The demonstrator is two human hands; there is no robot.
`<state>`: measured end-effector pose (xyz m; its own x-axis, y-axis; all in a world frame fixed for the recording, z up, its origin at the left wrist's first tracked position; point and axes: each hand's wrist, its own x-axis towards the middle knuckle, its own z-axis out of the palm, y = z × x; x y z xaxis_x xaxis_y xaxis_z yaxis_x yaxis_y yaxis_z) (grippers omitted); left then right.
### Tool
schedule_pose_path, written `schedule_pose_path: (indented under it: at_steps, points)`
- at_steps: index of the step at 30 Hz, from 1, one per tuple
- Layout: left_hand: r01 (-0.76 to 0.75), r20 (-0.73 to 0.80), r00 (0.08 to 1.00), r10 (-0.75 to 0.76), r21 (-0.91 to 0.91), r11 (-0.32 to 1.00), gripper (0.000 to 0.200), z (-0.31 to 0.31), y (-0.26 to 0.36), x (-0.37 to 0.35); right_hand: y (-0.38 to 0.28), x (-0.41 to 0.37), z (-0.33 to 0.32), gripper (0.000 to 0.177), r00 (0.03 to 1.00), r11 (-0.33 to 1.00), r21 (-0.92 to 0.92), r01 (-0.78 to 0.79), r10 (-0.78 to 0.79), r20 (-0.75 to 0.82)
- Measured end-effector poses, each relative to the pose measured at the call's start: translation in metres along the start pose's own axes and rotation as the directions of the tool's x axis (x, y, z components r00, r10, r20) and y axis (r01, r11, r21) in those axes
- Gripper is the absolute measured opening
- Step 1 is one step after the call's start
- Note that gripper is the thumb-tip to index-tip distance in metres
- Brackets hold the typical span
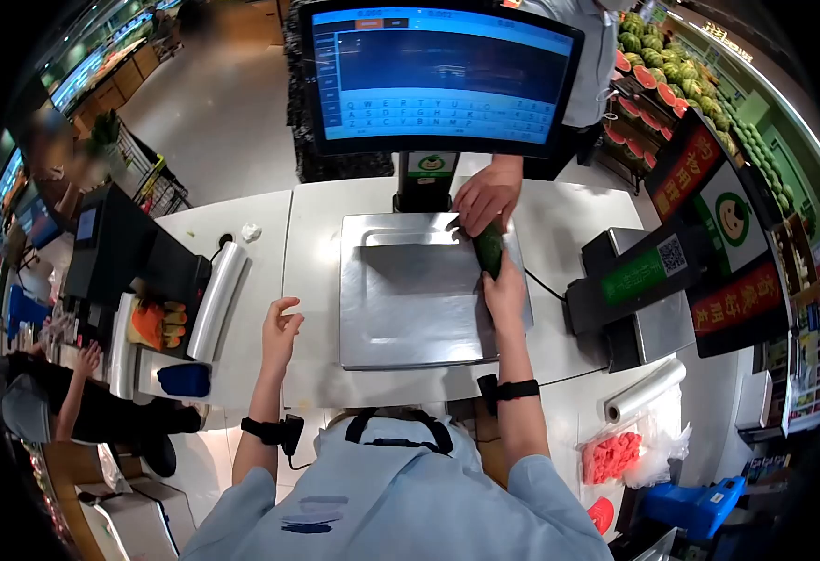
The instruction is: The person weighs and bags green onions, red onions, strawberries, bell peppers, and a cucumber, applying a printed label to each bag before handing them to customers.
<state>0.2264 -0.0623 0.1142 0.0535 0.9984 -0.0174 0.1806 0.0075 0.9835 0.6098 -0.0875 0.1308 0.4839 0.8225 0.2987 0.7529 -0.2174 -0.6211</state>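
Note:
My right hand grips the near end of a dark green cucumber above the right side of the metal scale plate. Across the counter, another person's hand is on the cucumber's far end. My left hand holds nothing; its fingers are loosely curled and apart, just left of the scale. Behind the plate stands the scale's lit screen, showing a letter keyboard.
To the left are a roll of clear bags, orange gloves and a black printer-like machine. On the right stand a QR-code sign, another bag roll and a red bundle. The white counter spans between.

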Motion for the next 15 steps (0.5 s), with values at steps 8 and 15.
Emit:
schedule_pose_path:
  at_steps: [8,15]
  points:
    - [0.021,-0.255,0.965,0.056,0.290,0.957,0.036,-0.086,-0.047,0.013,0.015,-0.034,-0.026,0.056,0.925,0.950,0.094,0.298,-0.311,0.216]
    - [-0.010,-0.349,0.848,0.398,0.742,0.671,0.044,-0.160,-0.085,0.029,-0.007,-0.027,-0.032,0.061,0.828,0.901,-0.064,0.430,-0.365,0.426]
